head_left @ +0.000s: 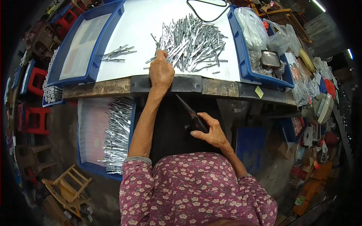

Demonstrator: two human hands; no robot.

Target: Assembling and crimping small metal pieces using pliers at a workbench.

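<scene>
We found the left hand (161, 72) pinching one slim metal piece (171, 56) off the heap (192, 41). The right hand (211, 132) gripped a dark tool (192, 115). We judged the pieces light, stiff and slippery, best taken near an end.

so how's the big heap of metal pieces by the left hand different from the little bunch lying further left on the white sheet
The big heap of grey metal pieces holds far more than the small bunch of grey metal pieces, which has only a handful. The heap is a criss-crossed tangle, while the bunch lies roughly parallel. The left hand touches the heap's edge; the bunch lies untouched. Both are slim, shiny pieces on the white sheet.
</scene>
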